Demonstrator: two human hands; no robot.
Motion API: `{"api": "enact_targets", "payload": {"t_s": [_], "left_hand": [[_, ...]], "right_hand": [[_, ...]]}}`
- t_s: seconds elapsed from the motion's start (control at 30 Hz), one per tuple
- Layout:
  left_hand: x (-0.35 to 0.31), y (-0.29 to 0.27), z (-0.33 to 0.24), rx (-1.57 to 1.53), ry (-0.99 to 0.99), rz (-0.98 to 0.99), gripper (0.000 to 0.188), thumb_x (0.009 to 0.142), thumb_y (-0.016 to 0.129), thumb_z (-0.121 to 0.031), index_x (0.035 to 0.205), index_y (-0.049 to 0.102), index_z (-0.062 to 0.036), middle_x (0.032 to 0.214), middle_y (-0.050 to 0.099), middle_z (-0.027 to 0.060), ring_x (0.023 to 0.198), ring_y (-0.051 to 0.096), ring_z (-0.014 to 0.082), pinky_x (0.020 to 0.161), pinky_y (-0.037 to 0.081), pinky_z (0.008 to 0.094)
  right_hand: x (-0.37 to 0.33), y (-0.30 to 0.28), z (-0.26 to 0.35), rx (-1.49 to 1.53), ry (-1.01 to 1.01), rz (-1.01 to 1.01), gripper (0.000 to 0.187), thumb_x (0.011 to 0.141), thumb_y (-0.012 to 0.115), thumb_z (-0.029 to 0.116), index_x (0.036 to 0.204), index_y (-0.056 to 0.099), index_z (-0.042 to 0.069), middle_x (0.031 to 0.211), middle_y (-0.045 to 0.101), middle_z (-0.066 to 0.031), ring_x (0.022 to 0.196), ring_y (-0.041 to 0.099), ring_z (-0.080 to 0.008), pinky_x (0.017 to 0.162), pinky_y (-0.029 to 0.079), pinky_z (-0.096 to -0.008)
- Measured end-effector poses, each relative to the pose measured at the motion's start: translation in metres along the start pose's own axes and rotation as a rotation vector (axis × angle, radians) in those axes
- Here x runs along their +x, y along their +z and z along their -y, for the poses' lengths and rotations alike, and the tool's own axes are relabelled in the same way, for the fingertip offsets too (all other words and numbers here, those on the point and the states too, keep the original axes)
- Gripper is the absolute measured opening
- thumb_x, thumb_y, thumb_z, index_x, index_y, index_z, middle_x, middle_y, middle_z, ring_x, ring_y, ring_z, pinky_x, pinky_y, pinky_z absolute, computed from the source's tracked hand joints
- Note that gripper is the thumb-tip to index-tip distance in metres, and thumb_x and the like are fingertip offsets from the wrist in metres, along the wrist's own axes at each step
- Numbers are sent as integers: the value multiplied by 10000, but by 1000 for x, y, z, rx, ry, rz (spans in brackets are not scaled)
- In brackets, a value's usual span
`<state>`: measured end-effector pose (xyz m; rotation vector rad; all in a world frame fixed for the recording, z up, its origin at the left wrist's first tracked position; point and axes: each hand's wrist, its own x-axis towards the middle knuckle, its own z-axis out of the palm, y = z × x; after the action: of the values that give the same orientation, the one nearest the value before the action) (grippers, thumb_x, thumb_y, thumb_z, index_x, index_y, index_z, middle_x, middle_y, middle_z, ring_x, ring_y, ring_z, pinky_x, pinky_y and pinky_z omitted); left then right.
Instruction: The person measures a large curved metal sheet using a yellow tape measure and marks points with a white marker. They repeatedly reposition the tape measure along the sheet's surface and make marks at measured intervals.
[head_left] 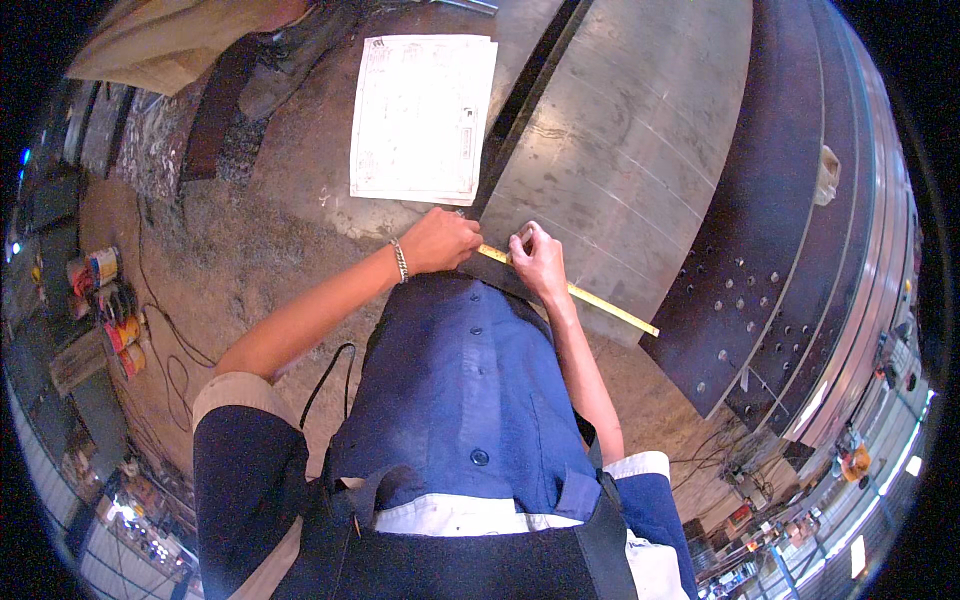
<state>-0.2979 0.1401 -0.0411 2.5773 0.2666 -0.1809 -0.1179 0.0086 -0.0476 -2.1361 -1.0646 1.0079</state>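
A yellow tape measure [612,309] lies across the near end of a grey steel plate [610,150] marked with several thin pale lines. My left hand [443,241], with a chain bracelet at its wrist, is closed at the tape's left end, by the plate's near left corner. Over the tape, a little to the right, my right hand [541,264] is closed in a pinch. Whatever sits between its fingertips is too small to make out. A white printed drawing sheet [425,120] lies just beyond my left hand.
Dark steel plates with drilled holes [735,290] lie to the right, a crumpled glove-like item [828,176] on one. Cables [170,350] trail over the dusty ground at left, near colourful cans [104,268]. Another person's trouser leg and shoe [270,85] show at the upper left.
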Motion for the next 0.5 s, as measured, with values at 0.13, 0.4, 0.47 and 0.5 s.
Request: {"api": "enact_targets", "payload": {"t_s": [0.13, 0.4, 0.47, 0.5], "left_hand": [[0, -2, -1, 3, -2, 11, 106, 826, 677, -196, 851, 678, -93, 842, 623, 73, 783, 670, 295, 691, 545, 443], [-1, 0, 0, 19, -2, 12, 116, 846, 666, -207, 859, 671, -92, 850, 618, 69, 793, 665, 292, 697, 543, 443], [0, 0, -1, 20, 0, 7, 114, 847, 665, -205, 852, 670, -91, 843, 616, 71, 779, 666, 296, 686, 543, 445], [0, 0, -1, 21, 1, 4, 113, 847, 664, -204, 849, 670, -91, 840, 615, 71, 772, 667, 298, 680, 543, 445]], "right_hand": [[0, -1, -2, -14, -12, 3, 189, 866, 668, 168, 886, 606, -9, 751, 668, -236, 712, 691, -380, 640, 525, -441], [-2, 2, 4, -36, -20, -12, 174, 869, 661, 145, 891, 592, -13, 699, 648, -232, 676, 681, -390, 627, 520, -464], [-4, 5, 1, -49, -50, -42, 187, 885, 659, 162, 901, 597, -13, 690, 645, -223, 645, 674, -366, 610, 510, -439], [-4, 7, 0, -56, -64, -58, 193, 893, 658, 171, 905, 600, -13, 686, 643, -218, 629, 671, -354, 601, 505, -427]]}}
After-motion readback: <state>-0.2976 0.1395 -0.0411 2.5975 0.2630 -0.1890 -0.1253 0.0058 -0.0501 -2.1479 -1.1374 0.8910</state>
